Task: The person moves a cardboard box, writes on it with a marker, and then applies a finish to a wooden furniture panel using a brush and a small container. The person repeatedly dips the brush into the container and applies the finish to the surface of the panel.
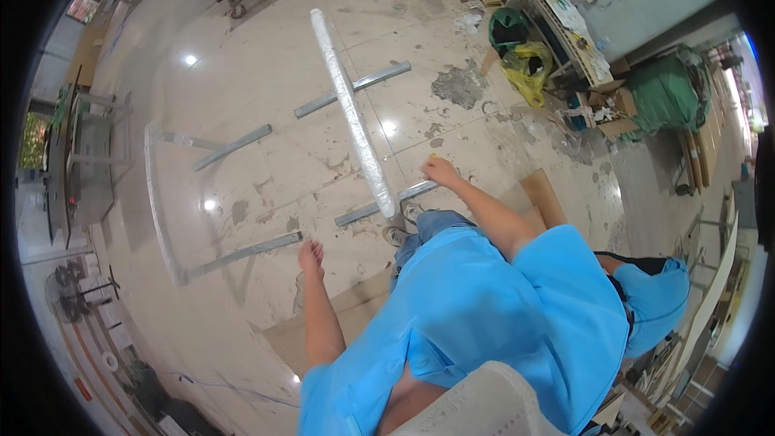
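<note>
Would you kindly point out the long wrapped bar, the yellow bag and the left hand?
Wrapped bar (352, 113): head view, about midway along its length.
Yellow bag (529, 81): head view, on its side.
Left hand (311, 256): head view, middle of the hand.

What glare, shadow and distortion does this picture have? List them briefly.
Head view: bright reflections make white spots on the tiled floor, and the silvery wrapped bar glints; head view: soft darker patches lie on the wearer's blue shirt; head view: fisheye distortion curves the scene toward black corners; head view: part of the far right edge washes out.
</note>
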`<move>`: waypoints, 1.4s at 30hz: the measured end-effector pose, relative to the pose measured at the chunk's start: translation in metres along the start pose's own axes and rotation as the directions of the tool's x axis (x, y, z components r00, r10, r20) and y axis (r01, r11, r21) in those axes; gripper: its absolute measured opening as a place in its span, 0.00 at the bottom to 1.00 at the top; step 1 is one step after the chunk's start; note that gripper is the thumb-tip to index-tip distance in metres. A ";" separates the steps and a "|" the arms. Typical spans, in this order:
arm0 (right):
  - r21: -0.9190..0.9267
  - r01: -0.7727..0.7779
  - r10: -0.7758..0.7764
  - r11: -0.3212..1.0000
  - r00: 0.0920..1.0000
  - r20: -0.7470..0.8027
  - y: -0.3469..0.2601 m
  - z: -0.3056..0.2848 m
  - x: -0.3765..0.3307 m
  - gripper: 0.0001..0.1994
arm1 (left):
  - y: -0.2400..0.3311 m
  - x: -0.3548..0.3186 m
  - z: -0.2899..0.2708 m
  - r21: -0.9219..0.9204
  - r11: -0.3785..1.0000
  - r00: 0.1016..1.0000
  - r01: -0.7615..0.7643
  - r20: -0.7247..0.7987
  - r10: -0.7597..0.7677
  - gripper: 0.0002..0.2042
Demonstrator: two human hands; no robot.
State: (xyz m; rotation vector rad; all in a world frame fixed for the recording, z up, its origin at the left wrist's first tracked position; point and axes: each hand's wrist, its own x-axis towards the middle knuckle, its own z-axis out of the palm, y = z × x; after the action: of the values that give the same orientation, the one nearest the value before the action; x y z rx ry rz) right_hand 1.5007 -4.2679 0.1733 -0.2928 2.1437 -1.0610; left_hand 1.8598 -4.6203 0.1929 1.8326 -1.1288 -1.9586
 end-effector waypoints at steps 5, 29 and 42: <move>-0.815 -0.102 0.106 0.571 0.993 -0.050 0.182 -0.069 -0.120 0.16 | -0.008 -0.017 0.117 0.239 0.961 0.913 -0.139 0.406 0.031 0.13; 0.757 -0.015 0.593 0.653 0.632 -0.499 0.328 -0.405 -0.051 0.09 | -0.093 -0.134 0.495 0.722 0.564 0.761 -0.401 0.605 -0.234 0.20; 0.520 -0.400 0.530 0.755 0.838 -0.126 0.288 -0.437 0.056 0.10 | -0.034 -0.077 0.716 0.742 0.653 0.826 -0.151 0.458 -0.329 0.18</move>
State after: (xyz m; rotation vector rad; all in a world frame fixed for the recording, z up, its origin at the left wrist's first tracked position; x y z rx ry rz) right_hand 1.1903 -3.8490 0.1028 0.6358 1.9320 -1.3187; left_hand 1.2230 -4.2831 0.1716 1.6292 -2.4075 -2.3889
